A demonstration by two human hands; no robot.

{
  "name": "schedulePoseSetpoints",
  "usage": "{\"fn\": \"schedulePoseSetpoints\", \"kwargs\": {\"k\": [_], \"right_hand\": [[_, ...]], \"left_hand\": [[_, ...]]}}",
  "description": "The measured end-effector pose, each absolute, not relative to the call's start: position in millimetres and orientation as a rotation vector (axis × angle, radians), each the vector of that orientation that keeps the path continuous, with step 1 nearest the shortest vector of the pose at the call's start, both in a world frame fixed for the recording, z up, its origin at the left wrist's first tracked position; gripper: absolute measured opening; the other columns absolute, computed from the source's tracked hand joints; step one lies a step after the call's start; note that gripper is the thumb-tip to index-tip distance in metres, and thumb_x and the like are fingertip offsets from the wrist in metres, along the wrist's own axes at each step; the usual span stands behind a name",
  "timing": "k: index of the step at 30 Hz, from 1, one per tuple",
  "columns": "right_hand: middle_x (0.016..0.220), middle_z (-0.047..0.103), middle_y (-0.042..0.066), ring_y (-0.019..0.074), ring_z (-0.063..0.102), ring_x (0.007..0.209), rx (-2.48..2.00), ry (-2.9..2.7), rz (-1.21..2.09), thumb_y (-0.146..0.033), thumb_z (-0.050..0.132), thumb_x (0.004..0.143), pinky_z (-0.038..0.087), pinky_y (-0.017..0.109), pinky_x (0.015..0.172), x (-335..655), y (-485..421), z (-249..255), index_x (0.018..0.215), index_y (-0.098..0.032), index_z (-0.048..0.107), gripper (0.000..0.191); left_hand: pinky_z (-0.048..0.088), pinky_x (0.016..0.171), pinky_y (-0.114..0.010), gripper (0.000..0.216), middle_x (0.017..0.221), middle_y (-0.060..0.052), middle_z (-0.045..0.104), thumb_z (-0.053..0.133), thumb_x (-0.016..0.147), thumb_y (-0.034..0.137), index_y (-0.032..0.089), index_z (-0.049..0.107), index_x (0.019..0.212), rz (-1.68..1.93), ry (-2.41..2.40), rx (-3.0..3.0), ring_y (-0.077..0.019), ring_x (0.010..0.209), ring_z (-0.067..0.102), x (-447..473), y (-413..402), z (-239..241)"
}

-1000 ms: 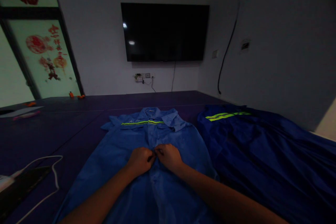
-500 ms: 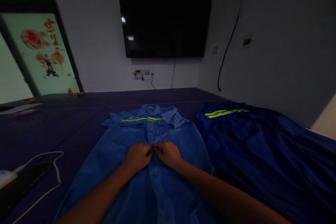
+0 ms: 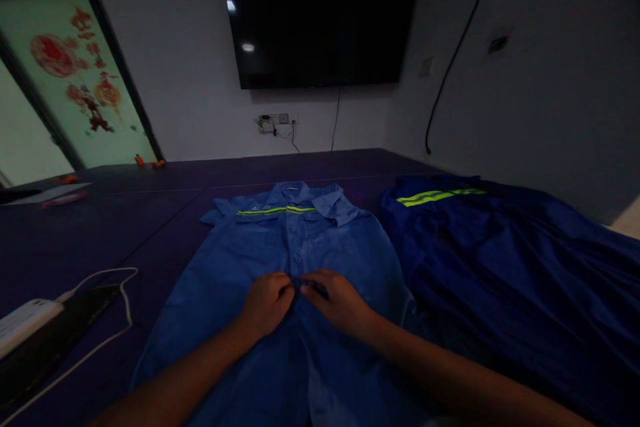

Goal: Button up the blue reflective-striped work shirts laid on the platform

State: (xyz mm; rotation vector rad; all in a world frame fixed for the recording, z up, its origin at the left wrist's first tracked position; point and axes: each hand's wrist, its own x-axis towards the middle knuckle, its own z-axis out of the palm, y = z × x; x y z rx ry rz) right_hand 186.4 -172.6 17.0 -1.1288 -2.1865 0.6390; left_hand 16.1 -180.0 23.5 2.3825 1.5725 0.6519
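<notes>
A blue short-sleeved work shirt [image 3: 245, 247] lies front up before me, collar at the far end, with a yellow-green stripe across its chest. Its button placket runs down the middle, and buttons show above my hands. My left hand [image 3: 267, 301] pinches the placket's edge from the left. Opposite it, my right hand [image 3: 340, 300] has thumb and forefinger closed on the same strip of cloth. The fingertips nearly meet, and whatever button lies between them is hidden. Below the hands the two front edges part slightly.
To the right lies a darker blue garment [image 3: 480, 260] with a yellow-green stripe. A white power strip [image 3: 30, 320] and its cable rest on a black item at left. The purple surface [image 3: 165, 213] reaches the wall below a television [image 3: 320, 20].
Both hands have moved down the placket towards me, and another button now shows above them. My right thumb and forefinger look farther apart. The camera view has tipped downward.
</notes>
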Motion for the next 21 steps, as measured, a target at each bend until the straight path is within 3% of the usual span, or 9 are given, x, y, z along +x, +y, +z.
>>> {"fn": "schedulePoseSetpoints", "kwargs": {"k": [4, 9, 14, 18, 21], "right_hand": [[0.082, 0.064, 0.003, 0.0143, 0.058, 0.073, -1.218, -2.205, 0.58, -0.037, 0.05, 0.081, 0.038, 0.023, 0.063, 187, -184, 28, 0.095, -0.019, 0.061, 0.026], [0.066, 0.062, 0.002, 0.0136, 0.055, 0.059, -1.421, -2.283, 0.403, -0.06, 0.052, 0.072, 0.028, 0.023, 0.051, 190, -195, 37, 0.079, -0.019, 0.059, 0.042], [0.06, 0.061, 0.002, 0.0146, 0.054, 0.055, -1.512, -2.369, 0.35, -0.071, 0.044, 0.068, 0.023, 0.024, 0.048, 189, -198, 35, 0.068, -0.019, 0.059, 0.054], [0.061, 0.063, 0.002, 0.0153, 0.056, 0.057, -1.511, -2.4, 0.4, -0.065, 0.046, 0.071, 0.024, 0.024, 0.048, 189, -197, 36, 0.068, -0.019, 0.06, 0.048], [0.063, 0.063, 0.002, 0.0139, 0.056, 0.057, -1.509, -2.417, 0.441, -0.044, 0.053, 0.072, 0.024, 0.023, 0.048, 192, -193, 37, 0.066, -0.019, 0.061, 0.027]], "left_hand": [[0.036, 0.059, -0.022, 0.015, 0.068, -0.002, 0.055, 0.043, 0.072, 0.01, 0.016, 0.057, 0.068, 0.682, 1.29, 2.364, -0.0132, 0.068, 0.052, 14, -181, 26], [0.037, 0.061, -0.022, 0.005, 0.072, -0.002, 0.055, 0.052, 0.072, 0.019, 0.016, 0.055, 0.07, 0.633, 1.113, 2.411, -0.0137, 0.07, 0.051, 9, -186, 28], [0.038, 0.063, -0.025, 0.016, 0.076, -0.005, 0.057, 0.051, 0.075, 0.032, 0.016, 0.056, 0.078, 0.527, 1.074, 2.49, -0.0166, 0.073, 0.052, 9, -189, 27], [0.039, 0.069, -0.027, 0.027, 0.09, -0.007, 0.06, 0.052, 0.075, 0.031, 0.017, 0.052, 0.098, 0.491, 1.161, 2.505, -0.0192, 0.083, 0.054, 17, -193, 29], [0.039, 0.065, -0.027, 0.025, 0.091, -0.007, 0.061, 0.052, 0.073, 0.024, 0.017, 0.051, 0.097, 0.349, 1.306, 2.505, -0.0192, 0.081, 0.056, 28, -195, 37]]}}
